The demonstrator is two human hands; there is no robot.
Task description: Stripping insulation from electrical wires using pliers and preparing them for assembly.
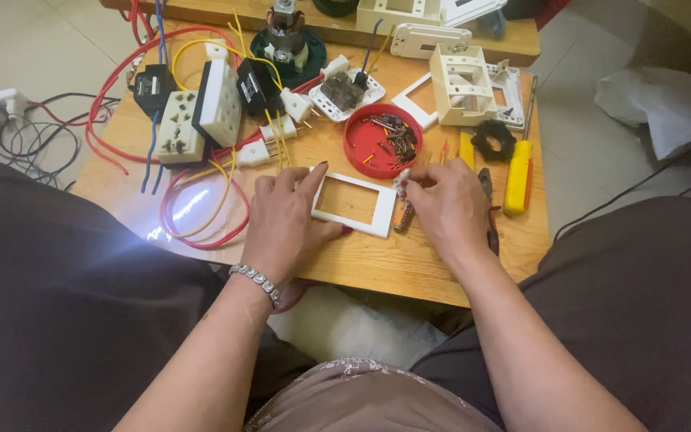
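1. One white frame (353, 205) lies flat on the wooden table (409, 264), near its front edge.
2. One red lid (383, 139) of screws sits behind it.
3. Left hand (285, 224) lies palm-down, fingers spread, pinning the frame's left edge.
4. Right hand (447, 210) has fingertips pinched together on a small part, perhaps a screw (404, 214), beside the frame's right end.

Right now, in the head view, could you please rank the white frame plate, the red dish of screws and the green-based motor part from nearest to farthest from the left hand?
From the left hand:
1. White frame plate, touching its fingers, just to the right.
2. Red dish of screws, beyond the plate, mid-table.
3. Green-based motor part, at the table's far edge.
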